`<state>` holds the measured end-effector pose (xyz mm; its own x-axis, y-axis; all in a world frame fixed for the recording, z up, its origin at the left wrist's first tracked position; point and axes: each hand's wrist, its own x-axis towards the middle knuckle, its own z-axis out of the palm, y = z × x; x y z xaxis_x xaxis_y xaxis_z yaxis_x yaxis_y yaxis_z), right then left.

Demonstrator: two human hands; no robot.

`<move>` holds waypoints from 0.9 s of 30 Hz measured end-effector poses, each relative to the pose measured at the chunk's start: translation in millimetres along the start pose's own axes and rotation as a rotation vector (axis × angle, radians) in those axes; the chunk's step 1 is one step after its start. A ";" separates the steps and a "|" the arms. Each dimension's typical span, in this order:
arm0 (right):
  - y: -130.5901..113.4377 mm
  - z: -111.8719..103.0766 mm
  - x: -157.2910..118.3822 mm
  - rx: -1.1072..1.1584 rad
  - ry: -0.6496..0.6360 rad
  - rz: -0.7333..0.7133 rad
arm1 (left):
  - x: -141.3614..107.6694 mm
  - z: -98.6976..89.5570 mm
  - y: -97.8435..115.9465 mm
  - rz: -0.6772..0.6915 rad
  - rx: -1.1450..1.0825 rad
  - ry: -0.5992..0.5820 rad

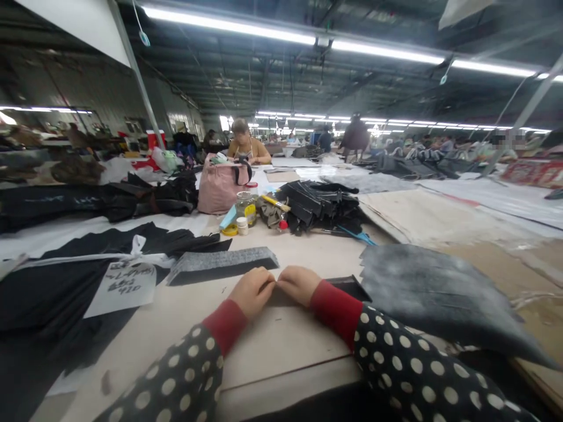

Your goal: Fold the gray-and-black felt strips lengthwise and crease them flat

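Observation:
My left hand (255, 290) and my right hand (299, 284) meet over the table, fingertips almost touching. Both are closed in a pinch at the edge of a dark fabric piece (349, 287), which shows between them and beyond the right wrist. My hands cover much of it. Just past my left hand lies a stack of grey-and-black fabric strips (222, 264). To the right is a pile of grey fabric pieces (431, 293) with jagged edges.
Black fabric tied with a white strip, bearing a handwritten tag (123, 287), lies left. Ahead are a pink bag (222, 187), a glass jar (246, 205), a small white bottle (242, 225) and a heap of black pieces (316, 202). A co-worker (248, 143) sits across the table.

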<state>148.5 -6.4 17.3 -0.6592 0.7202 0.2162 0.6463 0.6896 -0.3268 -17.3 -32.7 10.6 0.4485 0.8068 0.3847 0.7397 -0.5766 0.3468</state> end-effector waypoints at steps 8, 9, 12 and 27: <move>7.1 -20.0 4.3 0.037 -0.073 0.111 | 2.9 -8.5 -12.0 0.002 -0.022 0.105; 10.8 -24.4 2.9 0.047 -0.093 0.122 | 3.0 -10.6 -14.5 -0.005 -0.022 0.112; 22.9 -35.7 -6.4 0.050 -0.139 0.160 | 2.9 -16.3 -21.6 -0.012 -0.019 0.122; 72.0 -65.3 -61.1 0.117 -0.096 0.289 | 2.7 -14.8 -32.9 -0.258 -0.196 0.212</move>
<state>260.4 4.2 40.6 -0.4917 0.8706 0.0130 0.7669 0.4401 -0.4670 -47.9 -13.4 12.9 0.1310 0.8959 0.4246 0.6959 -0.3881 0.6042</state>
